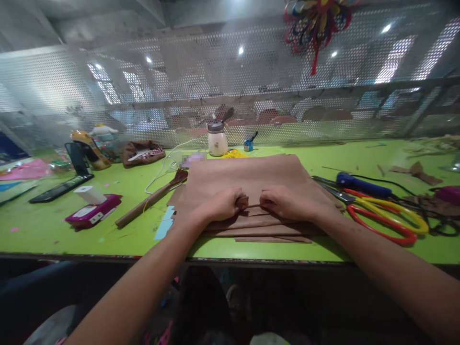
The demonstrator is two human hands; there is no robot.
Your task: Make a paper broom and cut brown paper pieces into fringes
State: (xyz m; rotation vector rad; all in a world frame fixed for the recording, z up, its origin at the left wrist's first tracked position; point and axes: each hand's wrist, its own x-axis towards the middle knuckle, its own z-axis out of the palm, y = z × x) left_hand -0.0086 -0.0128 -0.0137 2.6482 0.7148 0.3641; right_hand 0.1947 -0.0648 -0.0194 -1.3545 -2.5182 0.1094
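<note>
Two bare hands meet the near edge of a brown paper sheet [244, 173], which lies on top of a stack of similar brown paper [275, 231] on the green table [97, 242]. The left hand [225, 203] and the right hand [282, 202] have their fingers curled in, and both seem to pinch this edge, although the fingertips are partly hidden and I cannot tell how firmly. A short part of the edge shows between them. From the grip, the sheet extends away from the person, toward the far side of the table; its longer side appears to run left to right, in line with the two hands. Neither hand is clearly nearer to it. Large scissors [383, 220] lie just beside the stack, on the right.
</note>
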